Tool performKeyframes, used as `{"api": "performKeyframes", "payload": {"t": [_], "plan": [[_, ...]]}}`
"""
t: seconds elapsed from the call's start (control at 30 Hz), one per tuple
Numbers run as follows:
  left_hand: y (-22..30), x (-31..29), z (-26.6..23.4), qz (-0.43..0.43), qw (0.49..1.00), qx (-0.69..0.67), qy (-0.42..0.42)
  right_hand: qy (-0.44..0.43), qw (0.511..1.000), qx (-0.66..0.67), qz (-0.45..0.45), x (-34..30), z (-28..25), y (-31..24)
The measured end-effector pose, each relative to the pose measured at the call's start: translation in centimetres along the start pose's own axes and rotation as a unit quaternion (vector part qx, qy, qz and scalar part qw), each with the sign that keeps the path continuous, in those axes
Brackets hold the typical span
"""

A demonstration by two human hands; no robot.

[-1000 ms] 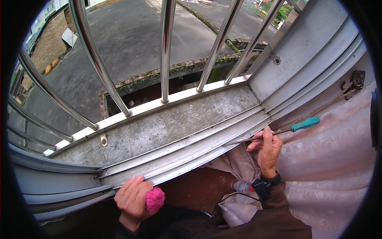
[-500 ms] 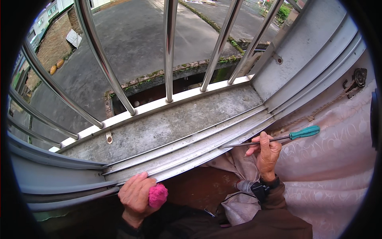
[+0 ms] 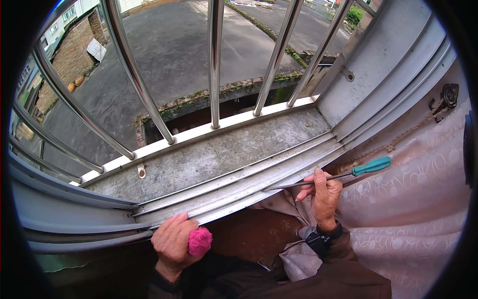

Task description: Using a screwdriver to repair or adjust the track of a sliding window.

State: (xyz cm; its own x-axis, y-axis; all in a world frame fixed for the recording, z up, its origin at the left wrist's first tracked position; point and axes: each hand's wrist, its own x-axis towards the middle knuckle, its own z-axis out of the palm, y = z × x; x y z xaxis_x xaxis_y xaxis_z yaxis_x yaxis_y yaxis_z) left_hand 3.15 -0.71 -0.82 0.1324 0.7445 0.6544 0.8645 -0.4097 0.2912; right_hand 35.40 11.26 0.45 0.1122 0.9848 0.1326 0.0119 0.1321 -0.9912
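Observation:
A screwdriver with a teal handle and a long dark shaft is pinched by the shaft in my right hand. Its tip rests on the window track, a pale metal sill rail with long grooves. At the left end of the track, my left hand is closed on a fluffy pink cloth, bunched so that only a round part sticks out by the thumb. The fingers of that hand lie against the track's near edge. What else the left palm covers is hidden.
Shiny metal bars stand beyond a stained concrete ledge. A grey sliding window frame borders the left. Pale pink curtains hang at the right, below a twisted cord on a hook. Below the track is a reddish-brown surface.
My right hand has moved left with the screwdriver, its tip sliding along the track. My left hand stays at the track's left end with the pink cloth; the view has shifted slightly.

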Motion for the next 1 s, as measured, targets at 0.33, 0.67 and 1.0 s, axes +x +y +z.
{"api": "performKeyframes", "payload": {"t": [0.33, 0.67, 1.0], "plan": [[0.0, 0.0, -0.1, -0.001, 1.000, 0.008, 0.005, -0.011, 1.000, 0.015, 0.022, 0.2, 0.5, -0.1], [0.0, -0.1, 0.0, -0.003, 1.000, 0.006, 0.001, 0.012, 1.000, 0.013, -0.001, -1.0, 1.2, 0.5], [0.0, 0.0, 0.0, 0.000, 1.000, 0.002, 0.004, -0.070, 0.997, -0.011, -0.043, -1.9, 1.4, -0.8]]}}
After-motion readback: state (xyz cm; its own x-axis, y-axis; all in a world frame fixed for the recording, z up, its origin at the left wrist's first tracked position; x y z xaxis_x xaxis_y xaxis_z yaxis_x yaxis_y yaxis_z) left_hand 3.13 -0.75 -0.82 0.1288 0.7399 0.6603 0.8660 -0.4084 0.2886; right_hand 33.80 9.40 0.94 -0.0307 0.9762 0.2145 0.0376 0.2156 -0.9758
